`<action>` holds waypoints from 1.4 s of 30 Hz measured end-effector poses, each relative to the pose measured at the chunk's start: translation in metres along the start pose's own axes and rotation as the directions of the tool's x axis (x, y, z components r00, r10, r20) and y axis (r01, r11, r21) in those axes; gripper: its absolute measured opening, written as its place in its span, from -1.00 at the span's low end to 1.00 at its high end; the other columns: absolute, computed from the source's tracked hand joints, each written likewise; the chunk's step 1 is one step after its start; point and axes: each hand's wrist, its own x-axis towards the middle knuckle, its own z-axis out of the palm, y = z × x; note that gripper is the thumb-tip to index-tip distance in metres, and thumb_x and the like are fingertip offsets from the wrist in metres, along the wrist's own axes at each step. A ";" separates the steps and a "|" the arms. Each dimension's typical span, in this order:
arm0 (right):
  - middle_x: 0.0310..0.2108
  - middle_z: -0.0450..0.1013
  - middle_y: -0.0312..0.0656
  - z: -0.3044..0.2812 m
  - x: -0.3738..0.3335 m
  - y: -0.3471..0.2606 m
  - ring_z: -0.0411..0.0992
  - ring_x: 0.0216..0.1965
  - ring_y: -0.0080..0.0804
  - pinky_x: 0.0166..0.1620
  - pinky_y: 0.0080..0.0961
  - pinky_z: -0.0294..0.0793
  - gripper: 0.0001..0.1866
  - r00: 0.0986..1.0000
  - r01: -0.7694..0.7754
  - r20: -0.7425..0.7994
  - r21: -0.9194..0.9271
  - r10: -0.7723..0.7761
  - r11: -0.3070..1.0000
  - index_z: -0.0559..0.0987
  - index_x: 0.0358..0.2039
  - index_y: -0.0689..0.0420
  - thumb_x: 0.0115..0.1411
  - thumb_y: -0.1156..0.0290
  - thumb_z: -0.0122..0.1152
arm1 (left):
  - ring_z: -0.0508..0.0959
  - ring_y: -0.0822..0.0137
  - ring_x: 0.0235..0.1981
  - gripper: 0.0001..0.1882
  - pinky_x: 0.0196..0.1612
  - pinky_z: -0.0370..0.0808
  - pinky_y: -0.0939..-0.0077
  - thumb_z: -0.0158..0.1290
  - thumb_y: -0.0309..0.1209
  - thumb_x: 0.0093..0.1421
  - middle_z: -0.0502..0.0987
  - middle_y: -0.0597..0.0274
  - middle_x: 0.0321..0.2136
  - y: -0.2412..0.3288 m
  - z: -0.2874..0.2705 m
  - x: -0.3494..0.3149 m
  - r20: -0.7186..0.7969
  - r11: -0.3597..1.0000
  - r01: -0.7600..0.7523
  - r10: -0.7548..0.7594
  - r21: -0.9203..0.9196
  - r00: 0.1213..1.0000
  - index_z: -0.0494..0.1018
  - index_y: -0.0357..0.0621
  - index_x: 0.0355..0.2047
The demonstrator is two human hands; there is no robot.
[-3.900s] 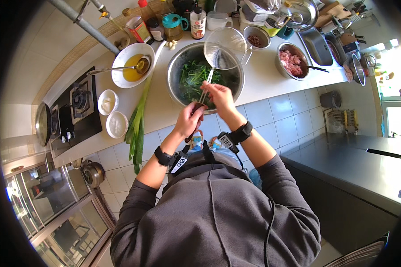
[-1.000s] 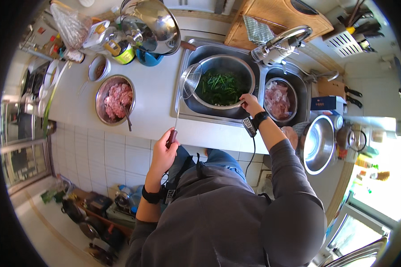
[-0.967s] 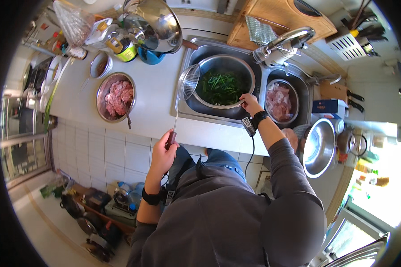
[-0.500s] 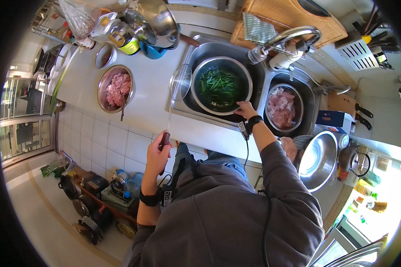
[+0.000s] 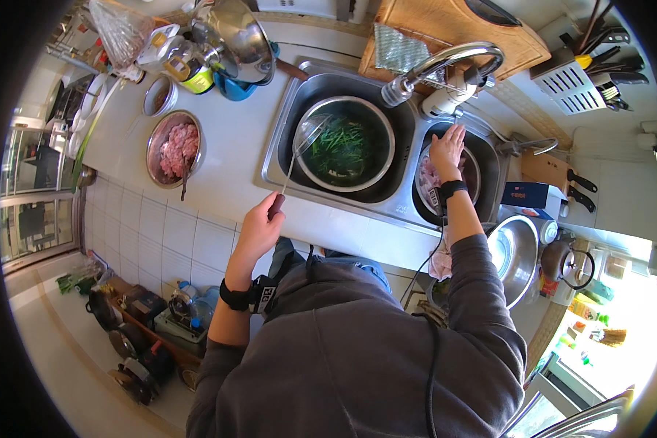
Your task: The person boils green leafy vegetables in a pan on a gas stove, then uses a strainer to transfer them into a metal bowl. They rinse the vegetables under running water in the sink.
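My left hand [image 5: 257, 230] is closed round the brown handle of a wire skimmer [image 5: 292, 169]. The skimmer's mesh head overlaps the left side of a steel basin [image 5: 352, 187] in the larger sink bowl; whether it touches the water is unclear. Long green leafy vegetables [image 5: 342, 147] lie in the basin's dark water. My right hand [image 5: 447, 155] is open, fingers stretched, above a smaller steel basin [image 5: 479, 179] in the right sink bowl. Pale pink raw meat pieces [image 5: 426, 174] show beside the hand, which hides part of them.
A curved faucet [image 5: 460, 52] reaches over the sink divider. On the counter's left stand a steel bowl of minced meat [image 5: 177, 150], a small white bowl [image 5: 159, 97] and an oil bottle [image 5: 186, 69]. A large steel basin [image 5: 520, 255] and a kettle [image 5: 558, 259] are at the right.
My right hand has left the greens basin's rim and moved right, over the meat basin. The skimmer's head has gone from beside the greens basin to over its left side.
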 end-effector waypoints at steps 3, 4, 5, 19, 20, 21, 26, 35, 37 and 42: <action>0.31 -0.31 0.20 0.013 -0.002 0.005 -0.30 0.35 0.07 0.28 -0.07 -0.10 -0.15 0.999 0.034 0.037 -0.021 -0.033 0.999 -0.14 0.25 0.40 0.17 0.17 0.02 | 0.56 0.23 -0.31 -0.56 -0.19 0.45 0.45 -0.05 -0.51 0.09 0.54 -0.03 -0.22 0.001 0.000 -0.001 -0.023 0.998 -0.051 0.052 0.049 0.998 0.31 -0.35 0.02; 0.32 -0.32 0.20 0.016 -0.002 0.007 -0.31 0.35 0.07 0.28 -0.06 -0.10 -0.15 0.998 0.044 0.035 -0.024 -0.043 0.999 -0.14 0.25 0.40 0.17 0.17 0.03 | 0.56 0.21 -0.30 -0.56 -0.18 0.45 0.45 -0.05 -0.51 0.09 0.54 -0.04 -0.21 0.000 -0.001 -0.002 -0.030 0.997 -0.063 0.065 0.053 0.997 0.32 -0.35 0.02; 0.32 -0.34 0.20 0.018 -0.002 0.009 -0.32 0.35 0.08 0.28 -0.06 -0.10 -0.13 0.998 0.062 0.032 0.000 -0.062 0.998 -0.15 0.25 0.41 0.16 0.17 0.04 | 0.57 0.20 -0.28 -0.56 -0.17 0.45 0.45 -0.05 -0.51 0.09 0.54 -0.05 -0.21 -0.001 -0.001 -0.006 -0.035 0.998 -0.057 0.059 0.041 0.998 0.32 -0.35 0.02; -0.52 0.53 -0.02 -0.117 -0.019 -0.071 0.53 -0.44 -0.22 -0.30 -0.38 0.47 -0.43 0.971 0.188 0.031 0.514 -0.238 0.837 0.50 -0.12 0.33 0.04 0.07 0.24 | 0.53 -0.01 -0.23 -0.55 -0.17 0.44 0.32 -0.03 -0.48 0.06 0.51 -0.17 -0.23 -0.009 -0.007 -0.019 -0.033 0.972 -0.052 0.062 0.228 0.998 0.34 -0.31 0.01; -0.50 0.53 -0.02 -0.127 -0.022 -0.085 0.53 -0.44 -0.24 -0.30 -0.41 0.47 -0.41 0.966 0.195 0.010 0.625 -0.258 0.756 0.49 -0.11 0.33 0.04 0.05 0.25 | 0.55 0.05 -0.23 -0.54 -0.17 0.45 0.36 -0.02 -0.49 0.07 0.51 -0.15 -0.21 -0.007 -0.009 -0.018 -0.021 0.953 -0.055 0.064 0.298 0.998 0.33 -0.31 0.02; -0.53 0.52 -0.03 -0.132 -0.023 -0.102 0.52 -0.46 -0.27 -0.32 -0.44 0.46 -0.38 0.982 0.102 0.054 0.650 -0.180 0.753 0.49 -0.11 0.33 0.03 0.02 0.27 | 0.53 0.01 -0.23 -0.55 -0.17 0.44 0.33 -0.03 -0.48 0.06 0.51 -0.15 -0.22 -0.005 -0.009 -0.017 -0.008 0.947 -0.047 0.052 0.319 0.999 0.34 -0.31 0.01; -0.64 0.46 -0.10 -0.136 -0.023 -0.151 0.45 -0.59 -0.27 -0.41 -0.43 0.43 -0.49 0.988 0.153 -0.066 0.566 -0.141 0.810 0.53 -0.43 0.30 -0.02 0.01 0.32 | 0.50 -0.08 -0.27 -0.56 -0.21 0.43 0.21 -0.05 -0.46 0.05 0.51 -0.14 -0.30 0.000 -0.007 -0.011 0.013 0.914 -0.107 0.111 0.392 0.994 0.36 -0.29 -0.02; -0.59 0.47 -0.03 -0.133 -0.020 -0.168 0.47 -0.52 -0.10 -0.35 -0.33 0.47 -0.64 0.888 0.388 -0.428 0.495 -0.170 0.777 0.52 -0.55 0.27 -0.17 0.22 0.38 | 0.52 -0.03 -0.40 -0.56 -0.32 0.47 0.17 -0.02 -0.47 0.01 0.49 -0.05 -0.38 -0.012 0.012 0.016 0.038 0.800 -0.162 0.172 0.578 0.984 0.36 -0.24 -0.03; -0.57 0.46 -0.02 -0.134 -0.019 -0.169 0.46 -0.47 -0.08 -0.32 -0.29 0.46 -0.67 0.872 0.406 -0.453 0.454 -0.187 0.793 0.51 -0.55 0.27 -0.19 0.26 0.38 | 0.53 -0.02 -0.44 -0.56 -0.36 0.48 0.18 0.00 -0.47 0.00 0.48 -0.06 -0.39 -0.016 0.016 0.019 0.044 0.768 -0.178 0.191 0.615 0.981 0.35 -0.25 -0.04; -0.43 0.45 -0.01 -0.132 -0.020 -0.164 0.44 -0.41 -0.06 -0.30 -0.30 0.45 -0.61 0.857 0.459 -0.448 0.440 -0.254 0.772 0.50 -0.40 0.30 -0.16 0.30 0.39 | 0.53 -0.01 -0.45 -0.53 -0.38 0.48 0.19 0.03 -0.47 -0.02 0.47 -0.05 -0.38 -0.020 0.023 0.023 0.039 0.721 -0.171 0.196 0.672 0.980 0.35 -0.26 -0.04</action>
